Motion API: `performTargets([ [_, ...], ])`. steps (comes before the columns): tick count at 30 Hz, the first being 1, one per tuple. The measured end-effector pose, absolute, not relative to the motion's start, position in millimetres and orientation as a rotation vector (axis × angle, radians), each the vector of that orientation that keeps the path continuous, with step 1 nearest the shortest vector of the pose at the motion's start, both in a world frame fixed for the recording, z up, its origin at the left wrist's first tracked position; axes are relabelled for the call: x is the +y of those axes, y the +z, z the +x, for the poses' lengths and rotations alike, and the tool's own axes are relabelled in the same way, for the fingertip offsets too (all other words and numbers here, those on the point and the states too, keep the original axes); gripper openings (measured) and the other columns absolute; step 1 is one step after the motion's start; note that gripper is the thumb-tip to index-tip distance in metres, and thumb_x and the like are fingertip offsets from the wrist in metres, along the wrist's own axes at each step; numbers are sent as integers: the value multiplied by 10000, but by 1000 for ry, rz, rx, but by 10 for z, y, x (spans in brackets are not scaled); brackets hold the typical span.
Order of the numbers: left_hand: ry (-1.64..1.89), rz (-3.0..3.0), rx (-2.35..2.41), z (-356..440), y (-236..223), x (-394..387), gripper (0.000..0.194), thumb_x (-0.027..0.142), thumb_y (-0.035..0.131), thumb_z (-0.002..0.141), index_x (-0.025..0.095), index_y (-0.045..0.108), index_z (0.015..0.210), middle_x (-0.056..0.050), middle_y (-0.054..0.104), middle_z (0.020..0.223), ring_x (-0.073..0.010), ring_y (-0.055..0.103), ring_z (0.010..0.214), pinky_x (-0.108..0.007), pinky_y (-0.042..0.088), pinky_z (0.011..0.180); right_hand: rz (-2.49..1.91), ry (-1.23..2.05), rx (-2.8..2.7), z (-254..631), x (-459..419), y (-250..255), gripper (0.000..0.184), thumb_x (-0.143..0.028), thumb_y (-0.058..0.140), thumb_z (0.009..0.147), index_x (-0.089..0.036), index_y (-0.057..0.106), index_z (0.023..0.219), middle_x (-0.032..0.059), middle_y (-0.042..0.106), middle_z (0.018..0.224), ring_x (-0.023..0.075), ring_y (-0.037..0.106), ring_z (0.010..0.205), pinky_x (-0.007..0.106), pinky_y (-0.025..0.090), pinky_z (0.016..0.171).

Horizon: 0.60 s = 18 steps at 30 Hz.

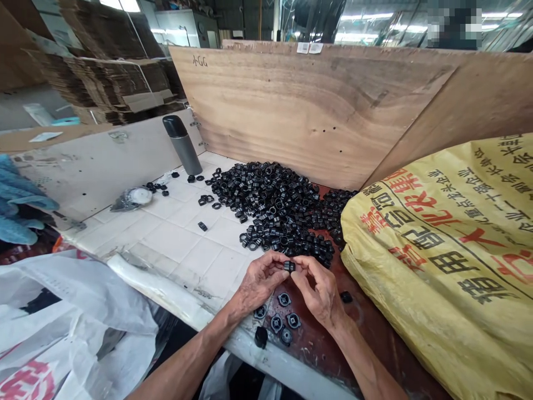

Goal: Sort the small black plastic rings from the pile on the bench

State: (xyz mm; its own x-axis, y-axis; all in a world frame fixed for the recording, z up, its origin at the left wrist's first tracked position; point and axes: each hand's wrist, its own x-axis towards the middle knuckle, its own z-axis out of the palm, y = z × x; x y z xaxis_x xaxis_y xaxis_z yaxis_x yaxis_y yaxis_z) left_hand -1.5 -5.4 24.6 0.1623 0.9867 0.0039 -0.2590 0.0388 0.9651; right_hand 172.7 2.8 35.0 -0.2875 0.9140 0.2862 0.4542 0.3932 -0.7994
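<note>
Plywood panels [316, 111] bound the rear of a worktop surfaced partly in white tile [166, 241] and partly in a red-brown sheet [318, 355]; stacked cardboard [104, 69] stands beyond at the left, and a dark flask [185, 150] leans slightly near the corner. From where I stand, the head view shows work under way on small black plastic parts. One black part [288, 266] is in process, held above the near edge of the heap: the left hand [262, 280] pinches it from one side, and the right hand [318, 286] grips it from the other between thumb and fingers. Below the hands, five round parts [276, 323] lie set apart, with a capped piece [261, 336] beside them; whether these are finished or waiting, I cannot tell. Most of the stock appears to remain, since a large heap [270, 191] of rings and collars covers the middle of the worktop, beside a yellow sack [437, 333]. Appearance of the held part: compact, dark, apparently ribbed along its sides, partly masked by the fingertips; any joint between components is too small to confirm.
</note>
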Motion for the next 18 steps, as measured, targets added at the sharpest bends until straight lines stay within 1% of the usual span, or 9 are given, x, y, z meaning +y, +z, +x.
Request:
performTargets([
  [1,1191,1085,906,-17,245,-55,258,318,738,816,169,664,1013,-53,688,958,-166,654,854,-285,524,817,-1171,765,-1899,1727,27,355,175,-341,528,953,-222,650,989,44,692,854,189,643,740,283,501,719],
  [4,1193,1106,915,-23,252,-57,259,311,744,809,167,670,1011,-54,689,965,-167,655,857,-282,525,816,-1226,731,-1888,1727,23,378,209,-329,503,964,-224,652,861,31,671,757,176,622,668,277,496,687],
  [8,1181,1074,924,-29,265,-49,273,317,738,814,163,663,1026,-57,699,948,-176,664,865,-303,536,850,-1161,761,-1896,1718,17,376,169,-298,546,934,-219,653,1039,52,701,921,178,649,779,269,509,745],
  [9,1183,1081,928,-30,265,-45,270,316,738,814,163,665,1024,-59,698,965,-177,664,878,-304,536,861,-1163,763,-1905,1713,17,366,160,-291,543,935,-217,656,1022,50,701,901,175,648,767,266,506,735],
  [10,1190,1093,934,-31,265,-42,265,314,738,814,164,668,1020,-59,696,984,-178,662,891,-302,535,868,-1184,759,-1917,1709,16,356,153,-288,528,945,-216,663,953,40,693,834,169,639,725,262,497,709],
  [12,1209,1106,945,-33,266,-40,252,311,736,817,170,671,1015,-56,694,1008,-176,661,911,-292,534,873,-1249,748,-1926,1702,12,344,206,-302,512,959,-217,652,835,18,655,707,158,610,635,255,476,647],
  [13,1212,1104,944,-33,268,-41,249,309,736,818,171,670,1014,-55,696,1007,-176,661,915,-290,533,876,-1265,744,-1918,1699,10,345,202,-310,519,957,-217,652,837,17,649,699,159,607,628,255,474,639],
  [16,1155,1059,913,-31,269,-48,260,310,730,825,166,661,1031,-60,713,966,-180,674,902,-302,539,873,-1219,765,-1875,1695,6,361,154,-309,557,935,-215,657,1004,42,688,848,173,638,723,263,498,694],
  [18,1118,1055,900,-31,256,-51,265,314,713,838,167,657,1050,-65,718,956,-183,681,886,-316,546,861,-1197,808,-1853,1691,9,352,164,-314,554,935,-218,647,1032,45,693,876,171,643,716,260,500,683],
])
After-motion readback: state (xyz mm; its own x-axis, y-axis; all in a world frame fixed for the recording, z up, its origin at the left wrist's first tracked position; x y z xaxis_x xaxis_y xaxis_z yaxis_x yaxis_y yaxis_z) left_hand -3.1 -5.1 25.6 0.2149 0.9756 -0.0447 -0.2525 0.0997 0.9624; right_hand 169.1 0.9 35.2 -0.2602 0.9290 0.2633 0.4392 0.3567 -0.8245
